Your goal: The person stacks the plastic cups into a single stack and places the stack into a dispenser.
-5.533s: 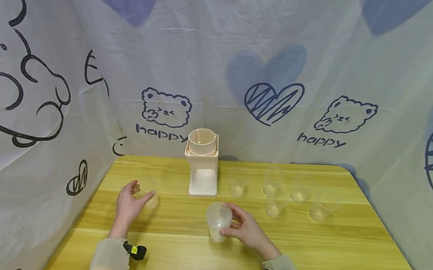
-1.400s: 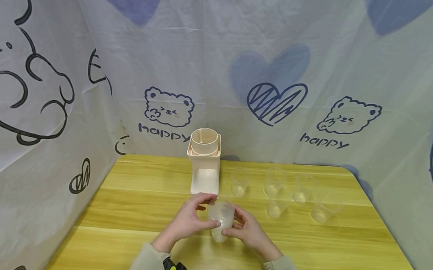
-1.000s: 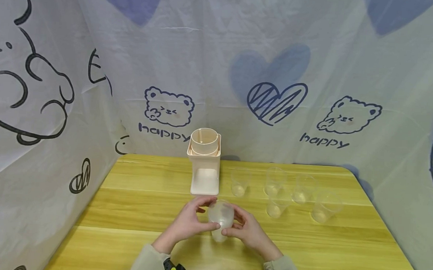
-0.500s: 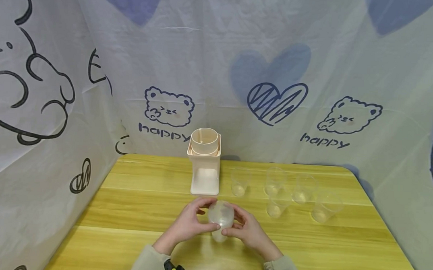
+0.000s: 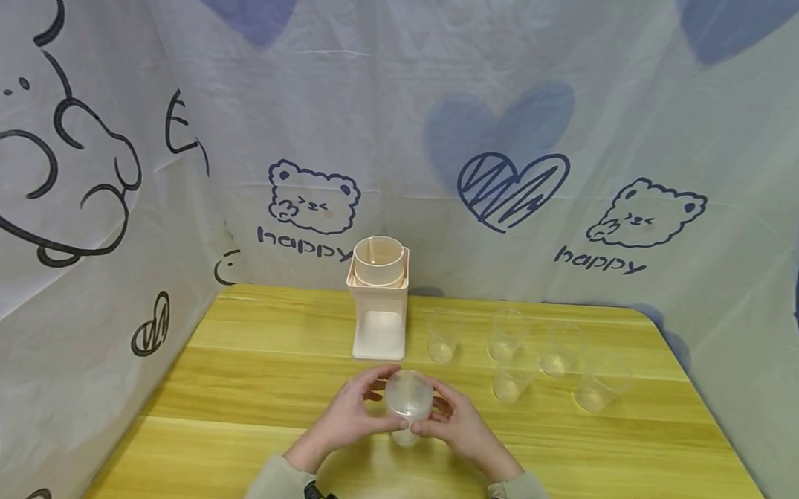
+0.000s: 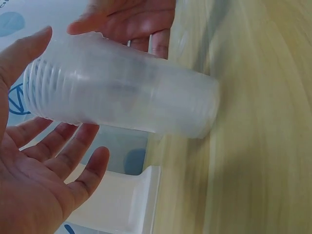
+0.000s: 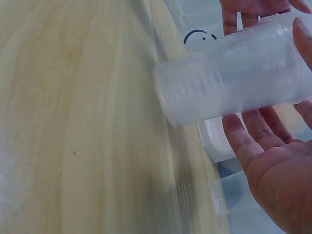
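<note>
At the far left, only printed cloth (image 5: pixel 74 191) hung beside the wooden table (image 5: pixel 232 391); it also ran behind the table as a backdrop. Further right, a cream cup dispenser (image 5: pixel 379 301) was set upright at the back of the table, its round top opening left clear, apparently so that cups could be dropped in from above.

In front of it, near the table's front edge, a stack of clear plastic cups (image 5: pixel 408 402) was held between both hands, its base resting on or just above the wood; which could not be told. The left hand (image 5: pixel 352 419) was curled round the stack's left side, thumb at the rim (image 6: pixel 29 53) and fingers loosely spread behind the wall, as if the stack were being steadied. The right hand (image 5: pixel 461 431) was cupped against the opposite side, thumb near the rim (image 7: pixel 302 34), so that the nested, ribbed cups were pinched from both sides and kept from sliding apart.

To the right, five single clear cups (image 5: pixel 522 359) were stood upright and apart from each other, presumably spaced so that each could be picked up singly.
</note>
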Tool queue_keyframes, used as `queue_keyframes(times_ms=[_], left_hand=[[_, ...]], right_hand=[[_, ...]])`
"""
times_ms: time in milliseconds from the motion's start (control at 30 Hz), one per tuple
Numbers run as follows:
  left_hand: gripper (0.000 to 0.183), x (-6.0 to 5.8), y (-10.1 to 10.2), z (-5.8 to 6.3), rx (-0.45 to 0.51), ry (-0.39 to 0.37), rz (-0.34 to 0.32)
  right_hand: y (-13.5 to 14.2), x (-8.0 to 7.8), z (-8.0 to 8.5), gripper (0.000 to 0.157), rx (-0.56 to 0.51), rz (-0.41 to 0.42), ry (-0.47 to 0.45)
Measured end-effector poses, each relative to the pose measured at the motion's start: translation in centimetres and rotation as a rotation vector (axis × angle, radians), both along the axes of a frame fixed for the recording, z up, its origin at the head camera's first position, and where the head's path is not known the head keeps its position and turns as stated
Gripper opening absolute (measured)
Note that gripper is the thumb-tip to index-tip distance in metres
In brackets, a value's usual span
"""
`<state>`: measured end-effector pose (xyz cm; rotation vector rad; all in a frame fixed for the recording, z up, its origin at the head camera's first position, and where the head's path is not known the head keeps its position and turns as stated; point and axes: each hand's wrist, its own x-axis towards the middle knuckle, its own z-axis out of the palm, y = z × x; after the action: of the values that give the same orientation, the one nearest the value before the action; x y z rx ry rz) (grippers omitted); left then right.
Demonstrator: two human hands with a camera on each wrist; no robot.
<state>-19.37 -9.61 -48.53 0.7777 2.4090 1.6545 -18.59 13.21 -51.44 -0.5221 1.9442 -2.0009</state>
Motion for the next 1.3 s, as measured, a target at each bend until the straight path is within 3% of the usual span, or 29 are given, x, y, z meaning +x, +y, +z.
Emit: queue_keyframes(times_ms=[400,833,1300], left_hand=[[0.070,-0.2,0.1,-0.8,0.005,-0.020,0.026],[0.075,-0.5,0.0,-1.3,0.060,-0.098,0.018],[0.073,-0.3,0.3,-1.2,0.092,-0.081,0.112]], right_hand=[[0.0,0.0,-0.2,0.072,-0.027,-0.067,0.031],[-0.1,-0.1,-0.2,0.069,0.044,-0.048,0.029],[-0.5,-0.4,0.0,0.068,0.035,-0.055,0.031]])
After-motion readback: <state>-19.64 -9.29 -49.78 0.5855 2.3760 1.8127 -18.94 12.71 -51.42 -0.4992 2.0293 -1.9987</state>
